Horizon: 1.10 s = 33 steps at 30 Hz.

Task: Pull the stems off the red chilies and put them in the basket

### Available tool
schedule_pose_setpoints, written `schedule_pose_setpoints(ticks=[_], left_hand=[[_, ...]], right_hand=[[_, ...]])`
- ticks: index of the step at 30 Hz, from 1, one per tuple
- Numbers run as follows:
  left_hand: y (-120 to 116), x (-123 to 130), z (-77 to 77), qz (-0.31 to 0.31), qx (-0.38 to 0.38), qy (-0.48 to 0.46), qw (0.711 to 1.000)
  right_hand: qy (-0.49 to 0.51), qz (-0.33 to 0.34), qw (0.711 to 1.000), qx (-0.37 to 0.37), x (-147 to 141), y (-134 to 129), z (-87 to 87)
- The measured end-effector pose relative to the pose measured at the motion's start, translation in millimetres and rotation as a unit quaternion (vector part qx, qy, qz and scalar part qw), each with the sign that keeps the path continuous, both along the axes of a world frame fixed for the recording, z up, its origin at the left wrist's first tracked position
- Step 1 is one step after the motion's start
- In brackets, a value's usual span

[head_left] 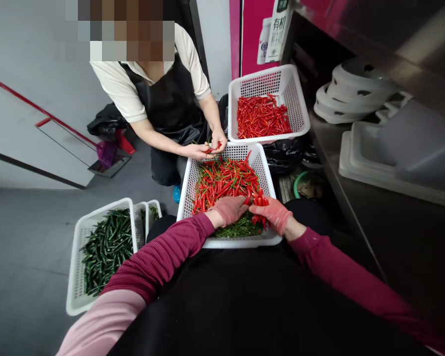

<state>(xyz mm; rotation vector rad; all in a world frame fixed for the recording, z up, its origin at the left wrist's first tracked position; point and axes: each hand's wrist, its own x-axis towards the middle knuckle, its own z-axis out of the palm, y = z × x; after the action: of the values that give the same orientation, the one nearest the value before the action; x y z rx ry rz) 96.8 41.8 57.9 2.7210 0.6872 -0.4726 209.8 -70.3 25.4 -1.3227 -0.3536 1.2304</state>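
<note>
In front of me stands a white plastic basket [244,243] with a heap of red chili peppers [222,185], many with green stems. A pile of loose green stems [241,229] lies at its near end. My right hand [276,213], in a thin pinkish glove, is closed around a bunch of red chili peppers [260,201] over the right side of the basket. Beside it, my gloved left hand [229,210] reaches across with its fingertips pinched at a red chili pepper next to that bunch. The left fingertips are partly hidden.
Opposite, a co-worker's hands [211,148] hold red chilies over the far rim. Behind stands another white basket [300,106] of red chilies. Green chilies [107,252] fill a basket at left. A dark counter [400,222] with white containers runs along the right. A dustpan [109,165] stands left.
</note>
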Motion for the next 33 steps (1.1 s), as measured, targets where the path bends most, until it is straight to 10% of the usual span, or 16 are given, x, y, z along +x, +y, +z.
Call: schedule_pose_setpoints(ticks=[9, 14, 17, 20, 25, 29, 33], left_hand=[[-12.4, 0.5, 5.5, 0.127, -0.222, -0.151, 0.955], [-20.4, -0.3, 3.9, 0.147, -0.257, -0.06, 0.953], [-26.3, 0.4, -6.1, 0.052, -0.107, 0.041, 0.992], [-32.9, 8.7, -26.7, -0.093, 0.072, 0.008, 0.993], [-37.4, 29.6, -50.3, -0.237, 0.043, 0.057, 0.969], [-26.1, 19.9, -37.4, -0.1, -0.064, -0.098, 0.988], [-17.9, 1.2, -18.1, 0.156, -0.22, -0.248, 0.93]], right_hand=[[0.022, -0.071, 0.996, 0.056, -0.9, 8.6, 17.1], [-0.211, -0.102, 0.971, 0.039, 0.9, -2.5, 32.2], [-0.229, -0.136, 0.962, 0.054, 13.2, -6.3, 41.9], [-0.021, -0.12, 0.991, 0.054, 37.0, -7.6, 41.8], [0.158, -0.093, 0.981, 0.06, 60.9, -14.5, 30.5], [0.115, -0.077, 0.99, 0.024, 49.6, -19.2, 25.0], [0.071, 0.022, 0.997, -0.004, 28.8, -15.7, 18.1]])
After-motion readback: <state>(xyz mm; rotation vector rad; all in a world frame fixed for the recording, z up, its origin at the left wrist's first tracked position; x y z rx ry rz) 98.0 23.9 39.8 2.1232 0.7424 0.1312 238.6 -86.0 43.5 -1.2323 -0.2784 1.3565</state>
